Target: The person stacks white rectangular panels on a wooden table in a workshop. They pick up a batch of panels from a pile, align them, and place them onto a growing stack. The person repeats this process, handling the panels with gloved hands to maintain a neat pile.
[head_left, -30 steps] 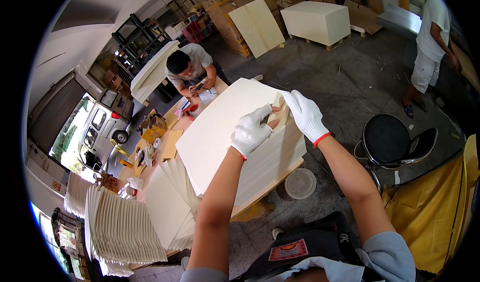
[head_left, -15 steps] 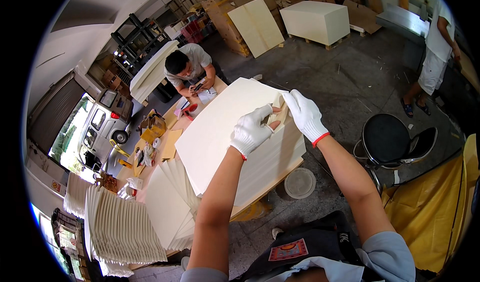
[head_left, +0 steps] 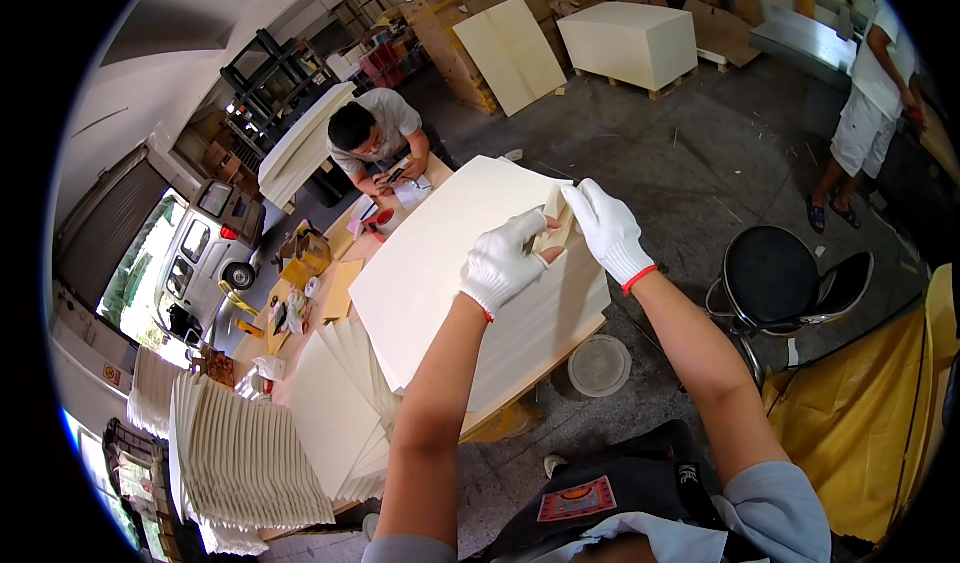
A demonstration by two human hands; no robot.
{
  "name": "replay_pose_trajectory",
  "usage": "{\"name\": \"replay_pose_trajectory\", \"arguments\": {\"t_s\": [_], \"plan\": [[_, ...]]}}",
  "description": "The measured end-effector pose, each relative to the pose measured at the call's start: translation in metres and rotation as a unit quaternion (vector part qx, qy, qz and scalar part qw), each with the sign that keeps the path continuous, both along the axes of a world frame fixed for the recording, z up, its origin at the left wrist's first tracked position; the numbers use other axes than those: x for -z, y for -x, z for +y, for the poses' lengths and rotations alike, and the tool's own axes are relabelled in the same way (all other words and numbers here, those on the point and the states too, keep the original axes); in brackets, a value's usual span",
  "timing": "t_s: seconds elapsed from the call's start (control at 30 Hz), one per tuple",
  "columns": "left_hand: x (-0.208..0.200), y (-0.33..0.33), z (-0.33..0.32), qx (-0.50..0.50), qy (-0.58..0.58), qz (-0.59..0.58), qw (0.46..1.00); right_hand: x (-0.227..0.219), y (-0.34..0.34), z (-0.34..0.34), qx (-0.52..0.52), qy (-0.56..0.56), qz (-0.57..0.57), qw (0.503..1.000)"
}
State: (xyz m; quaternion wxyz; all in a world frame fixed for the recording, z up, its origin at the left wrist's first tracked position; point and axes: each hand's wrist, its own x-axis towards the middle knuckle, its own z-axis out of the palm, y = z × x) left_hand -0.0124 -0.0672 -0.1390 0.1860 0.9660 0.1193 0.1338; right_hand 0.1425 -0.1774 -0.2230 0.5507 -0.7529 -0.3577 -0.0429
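A tall stack of large white sheets point(head_left: 440, 233) lies on the table in front of me. My left hand point(head_left: 503, 263), in a white glove with bare thumb and forefinger tips, rests over the stack's right edge. Its thumb and forefinger are apart, close to the raised sheet edges point(head_left: 556, 203). My right hand point(head_left: 608, 228), in a white glove with a red cuff, is at the far right corner. Its fingers lie together against the lifted sheets there; the thumb is hidden.
Fanned white sheets point(head_left: 335, 403) and curved piles point(head_left: 240, 453) lie left. A person point(head_left: 375, 133) leans on the table's far end with a phone; another person point(head_left: 870, 113) stands far right. A black chair point(head_left: 770, 278) and a round bucket point(head_left: 600, 365) stand right of the table.
Both my hands stay almost in place at the stack's corner. The person at far right has shifted an arm and leaned slightly.
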Motion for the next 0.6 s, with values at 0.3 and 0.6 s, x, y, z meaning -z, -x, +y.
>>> {"name": "replay_pose_trajectory", "arguments": {"t_s": [0.3, 0.6], "plan": [[0.012, -0.004, 0.007, 0.027, -0.037, -0.067, 0.997, -0.001, -0.003, -0.001, -0.009, 0.031, 0.002, 0.999], [0.015, 0.003, -0.008, 0.04, -0.184, -0.164, 0.968, -0.018, -0.02, -0.043, 0.013, 0.193, -0.069, 0.979]]}}
